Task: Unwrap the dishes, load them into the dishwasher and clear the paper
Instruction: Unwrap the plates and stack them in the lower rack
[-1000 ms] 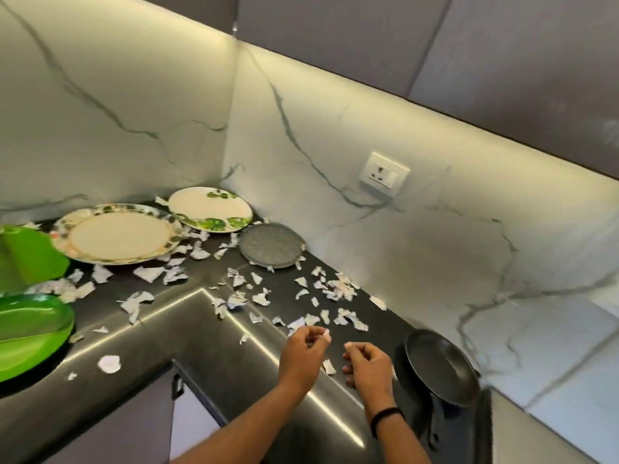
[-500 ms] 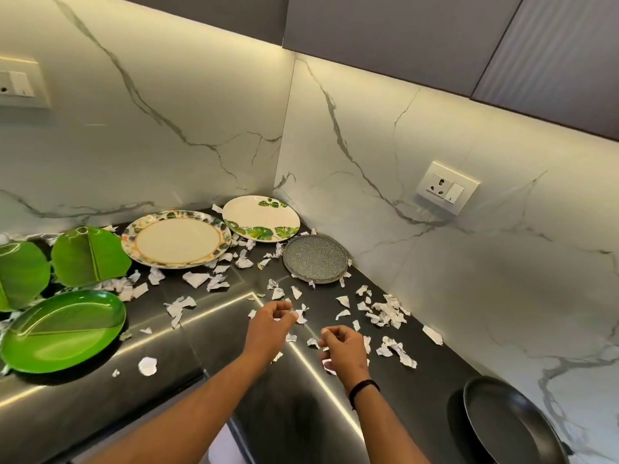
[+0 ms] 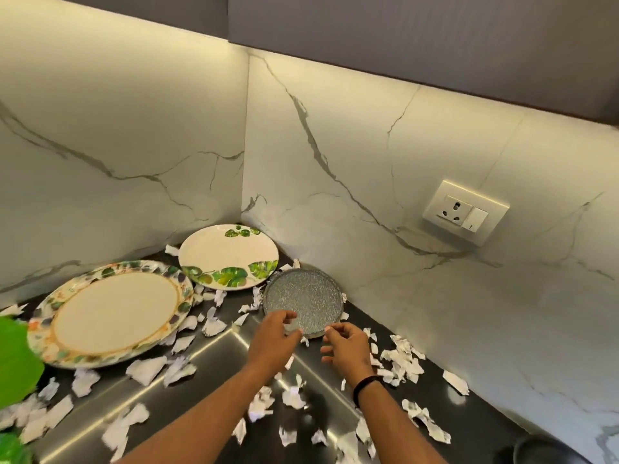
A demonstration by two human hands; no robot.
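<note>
A small grey speckled plate (image 3: 303,296) lies on the dark counter (image 3: 485,406) close to the wall corner. My left hand (image 3: 273,339) hovers at its near rim with fingers loosely curled. Just right of it, my right hand (image 3: 345,348) reaches the same rim, a black band on its wrist. I see nothing held in either hand. Behind the grey plate sits a white plate with green leaves (image 3: 227,252). A large floral-rimmed plate (image 3: 114,311) lies to the left. Torn paper scraps (image 3: 147,370) are scattered across the counter, with more scraps (image 3: 402,360) on the right.
Green plates (image 3: 16,360) show at the left edge, partly cut off. A dark pan (image 3: 542,450) peeks in at the bottom right. Marble walls meet in a corner behind the plates, and a wall socket (image 3: 465,212) sits on the right wall.
Both hands have moved away from me across the scraps to the grey plate's near rim. The view has swung left and closer to the corner.
</note>
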